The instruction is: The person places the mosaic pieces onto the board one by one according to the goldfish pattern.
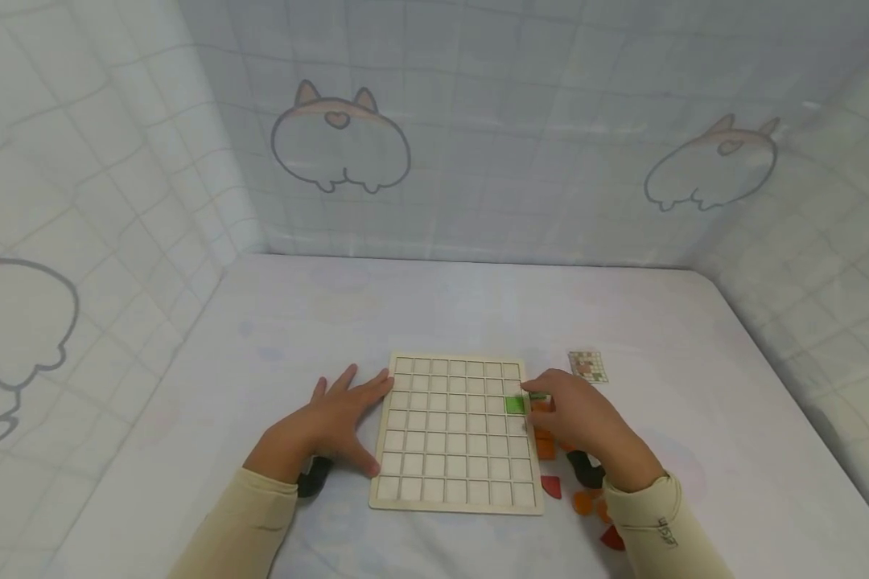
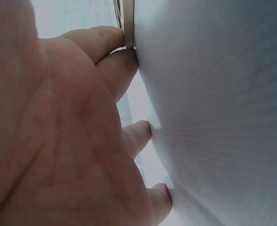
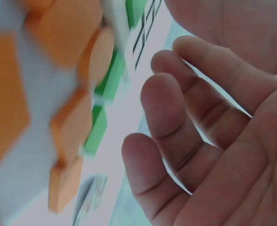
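Observation:
A pale wooden grid board (image 1: 445,422) lies flat on the table, with one green square tile (image 1: 515,405) in its rightmost column. Spread fingers of my left hand (image 1: 333,422) reach the board's left edge, the thumb lower down along it; the left wrist view shows fingertips against the rim. My right hand (image 1: 575,414) hovers at the board's right edge above loose pieces. In the right wrist view its fingers are loosely bent and nothing shows between them. Orange pieces (image 3: 72,127) and green pieces (image 3: 111,77) lie beside that hand.
Red quarter-round pieces (image 1: 551,486) and orange round pieces (image 1: 582,503) lie right of the board. A small patterned grid card (image 1: 588,367) sits beyond the right hand. Dark objects partly show by both wrists. Patterned cloth walls (image 1: 478,161) surround the white table (image 1: 319,305).

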The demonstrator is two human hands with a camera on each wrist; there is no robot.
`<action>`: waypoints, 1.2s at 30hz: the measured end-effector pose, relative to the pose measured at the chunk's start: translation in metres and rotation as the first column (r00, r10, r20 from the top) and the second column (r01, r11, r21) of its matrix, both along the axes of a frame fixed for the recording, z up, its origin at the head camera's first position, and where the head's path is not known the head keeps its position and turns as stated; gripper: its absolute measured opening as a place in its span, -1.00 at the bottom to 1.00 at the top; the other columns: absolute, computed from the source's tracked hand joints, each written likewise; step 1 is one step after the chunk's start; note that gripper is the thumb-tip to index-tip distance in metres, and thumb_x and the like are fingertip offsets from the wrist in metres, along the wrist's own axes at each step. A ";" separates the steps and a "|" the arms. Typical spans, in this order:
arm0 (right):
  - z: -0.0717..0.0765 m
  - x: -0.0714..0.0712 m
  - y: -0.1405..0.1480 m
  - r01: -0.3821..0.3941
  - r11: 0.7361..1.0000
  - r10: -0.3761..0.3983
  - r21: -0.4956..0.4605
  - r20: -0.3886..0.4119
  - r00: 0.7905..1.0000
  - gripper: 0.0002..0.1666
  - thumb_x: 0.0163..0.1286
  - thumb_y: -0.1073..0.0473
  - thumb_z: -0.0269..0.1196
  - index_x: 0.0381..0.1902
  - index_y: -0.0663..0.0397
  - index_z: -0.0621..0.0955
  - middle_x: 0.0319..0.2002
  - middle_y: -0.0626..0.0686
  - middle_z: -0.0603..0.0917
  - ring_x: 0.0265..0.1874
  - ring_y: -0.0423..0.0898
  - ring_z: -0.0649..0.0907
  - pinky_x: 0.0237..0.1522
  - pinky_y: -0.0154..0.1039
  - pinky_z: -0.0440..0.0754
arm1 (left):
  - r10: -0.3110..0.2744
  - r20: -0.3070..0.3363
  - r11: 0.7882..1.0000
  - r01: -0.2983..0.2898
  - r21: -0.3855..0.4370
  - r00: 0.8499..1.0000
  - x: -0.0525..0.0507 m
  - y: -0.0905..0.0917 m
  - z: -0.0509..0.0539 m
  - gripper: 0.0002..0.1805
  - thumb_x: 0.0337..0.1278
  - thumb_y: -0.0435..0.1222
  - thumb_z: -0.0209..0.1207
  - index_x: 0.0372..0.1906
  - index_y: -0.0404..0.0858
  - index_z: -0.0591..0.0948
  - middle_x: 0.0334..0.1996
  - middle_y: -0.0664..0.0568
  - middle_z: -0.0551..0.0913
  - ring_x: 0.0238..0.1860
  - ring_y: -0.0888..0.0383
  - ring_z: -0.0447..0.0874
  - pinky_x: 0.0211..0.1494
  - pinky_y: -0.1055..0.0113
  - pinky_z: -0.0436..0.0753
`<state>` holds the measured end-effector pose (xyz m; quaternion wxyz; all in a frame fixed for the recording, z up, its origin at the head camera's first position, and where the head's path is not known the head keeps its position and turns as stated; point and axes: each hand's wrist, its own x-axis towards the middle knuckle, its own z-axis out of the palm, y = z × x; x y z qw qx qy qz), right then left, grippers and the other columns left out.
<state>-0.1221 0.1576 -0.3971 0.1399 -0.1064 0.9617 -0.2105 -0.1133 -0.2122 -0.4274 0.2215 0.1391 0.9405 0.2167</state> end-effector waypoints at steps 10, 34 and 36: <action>-0.001 -0.005 0.044 0.163 0.984 -0.160 -0.067 0.045 0.986 -0.48 0.34 0.11 0.36 0.26 0.02 0.63 0.11 0.12 0.64 -0.19 0.01 0.53 -0.38 -0.25 0.57 | -0.003 -0.010 1.000 0.003 -0.022 1.000 -0.002 -0.001 -0.002 0.48 -0.65 0.16 0.68 0.62 0.09 0.15 0.65 0.23 -0.01 0.66 -0.22 -0.37 0.53 -0.43 -0.37; -0.022 -0.037 0.045 0.135 0.990 -0.133 -0.035 0.070 0.989 -0.55 0.31 0.19 0.31 0.17 0.05 0.69 0.16 0.14 0.67 -0.07 0.04 0.56 0.00 -0.01 0.60 | -0.017 -0.020 1.000 0.017 -0.008 1.000 -0.002 0.001 -0.001 0.47 -0.64 0.14 0.67 0.62 0.04 0.15 0.65 0.19 0.01 0.66 -0.22 -0.37 0.53 -0.42 -0.38; -0.022 -0.039 0.043 0.137 0.990 -0.135 -0.021 0.062 0.989 -0.58 0.33 0.18 0.31 0.15 0.05 0.70 0.15 0.13 0.67 -0.07 0.03 0.56 0.03 0.03 0.61 | -0.017 -0.022 1.000 0.017 -0.008 1.000 -0.003 0.000 -0.001 0.47 -0.64 0.15 0.67 0.62 0.04 0.15 0.65 0.19 0.01 0.66 -0.23 -0.37 0.53 -0.43 -0.38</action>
